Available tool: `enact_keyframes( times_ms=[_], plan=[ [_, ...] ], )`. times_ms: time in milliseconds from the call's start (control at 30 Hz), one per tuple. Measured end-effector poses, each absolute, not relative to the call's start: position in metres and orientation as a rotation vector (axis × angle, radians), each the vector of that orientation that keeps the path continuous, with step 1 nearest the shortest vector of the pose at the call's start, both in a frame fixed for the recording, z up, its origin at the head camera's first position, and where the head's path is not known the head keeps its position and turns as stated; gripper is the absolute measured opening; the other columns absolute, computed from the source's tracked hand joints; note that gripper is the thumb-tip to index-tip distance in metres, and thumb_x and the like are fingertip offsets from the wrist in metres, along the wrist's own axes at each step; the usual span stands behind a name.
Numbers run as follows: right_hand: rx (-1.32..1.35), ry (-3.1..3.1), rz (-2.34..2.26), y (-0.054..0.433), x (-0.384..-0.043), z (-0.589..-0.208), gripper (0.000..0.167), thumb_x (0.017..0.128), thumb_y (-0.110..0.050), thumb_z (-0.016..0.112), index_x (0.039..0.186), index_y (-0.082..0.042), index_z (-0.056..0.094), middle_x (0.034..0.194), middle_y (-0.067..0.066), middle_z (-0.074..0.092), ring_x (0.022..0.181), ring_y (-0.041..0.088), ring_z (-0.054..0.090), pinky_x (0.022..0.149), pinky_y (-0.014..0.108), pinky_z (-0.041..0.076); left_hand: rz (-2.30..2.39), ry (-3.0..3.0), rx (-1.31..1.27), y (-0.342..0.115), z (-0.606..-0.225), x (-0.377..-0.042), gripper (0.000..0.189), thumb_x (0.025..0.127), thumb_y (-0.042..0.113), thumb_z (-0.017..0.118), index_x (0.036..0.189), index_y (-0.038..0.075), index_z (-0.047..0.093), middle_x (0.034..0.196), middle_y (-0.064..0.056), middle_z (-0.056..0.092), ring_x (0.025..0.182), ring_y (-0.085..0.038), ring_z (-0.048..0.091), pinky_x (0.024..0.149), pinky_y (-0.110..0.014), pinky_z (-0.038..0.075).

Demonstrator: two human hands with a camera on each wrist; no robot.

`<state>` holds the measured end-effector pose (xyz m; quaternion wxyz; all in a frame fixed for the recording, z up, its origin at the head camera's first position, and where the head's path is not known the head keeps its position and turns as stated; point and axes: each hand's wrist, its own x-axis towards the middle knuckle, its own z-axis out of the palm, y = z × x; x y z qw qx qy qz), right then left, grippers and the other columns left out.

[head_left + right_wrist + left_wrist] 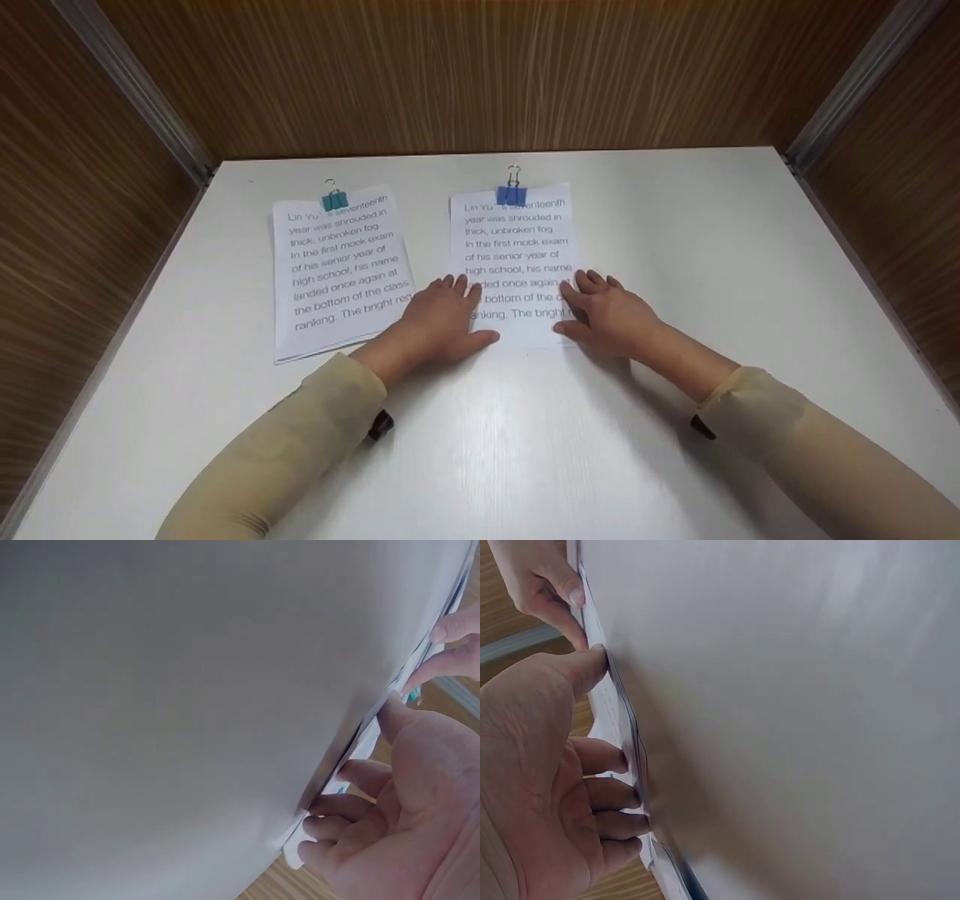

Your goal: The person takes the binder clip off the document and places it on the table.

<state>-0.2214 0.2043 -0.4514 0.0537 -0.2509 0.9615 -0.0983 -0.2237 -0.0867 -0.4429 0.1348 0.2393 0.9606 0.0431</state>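
Observation:
A stack of printed paper (pixel 517 255) lies flat on the white table, with a blue binder clip (pixel 512 196) on its top edge. My left hand (pixel 442 319) rests at the stack's lower left side, its fingertips and thumb touching the sheet. On the opposite side, my right hand (pixel 611 315) touches the lower right edge, covering the ends of some printed lines. Both wrist views show the left hand (pixel 547 780) and the right hand (pixel 397 802) with fingers loosely bent against the paper's edge.
To the left lies a second printed stack (pixel 337 270), slightly turned, with a teal binder clip (pixel 334 200) at its top. The left forearm passes close to its lower right corner. Wood-grain panels (pixel 480 75) enclose the white table (pixel 750 247) at the back and sides.

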Motion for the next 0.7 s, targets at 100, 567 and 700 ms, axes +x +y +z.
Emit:
enact_keyframes(
  times_ms=[100, 567, 700],
  plan=[
    [-0.746, 2.926, -0.295, 0.205, -0.213, -0.452, 0.072, 0.102, -0.04, 0.071, 0.156, 0.002, 0.048, 0.16, 0.034, 0.039, 0.151, 0.053, 0.034, 0.123, 0.064, 0.027, 0.116, 2.786, 0.706, -0.085, -0.445, -0.219, 0.092, 0.102, 0.065, 0.05, 0.165, 0.0, 0.033, 0.167, -0.029, 0.03, 0.156, -0.046, 0.027, 0.129, -0.051, 0.022],
    [-0.734, 2.944, -0.331, 0.208, -0.18, -0.452, 0.069, 0.101, -0.037, 0.073, 0.154, 0.003, 0.052, 0.157, 0.035, 0.043, 0.148, 0.054, 0.039, 0.121, 0.065, 0.032, 0.111, 2.794, 0.73, -0.081, -0.446, -0.188, 0.092, 0.102, 0.066, 0.051, 0.164, 0.0, 0.035, 0.167, -0.028, 0.032, 0.156, -0.044, 0.028, 0.129, -0.051, 0.022],
    [-0.75, 2.96, -0.328, 0.209, -0.171, -0.452, 0.067, 0.1, -0.034, 0.075, 0.152, 0.003, 0.054, 0.156, 0.035, 0.045, 0.146, 0.054, 0.042, 0.119, 0.065, 0.034, 0.095, 2.793, 0.736, -0.08, -0.447, -0.181, 0.092, 0.102, 0.067, 0.05, 0.164, 0.0, 0.036, 0.166, -0.028, 0.033, 0.156, -0.044, 0.03, 0.128, -0.051, 0.023]
  ],
)
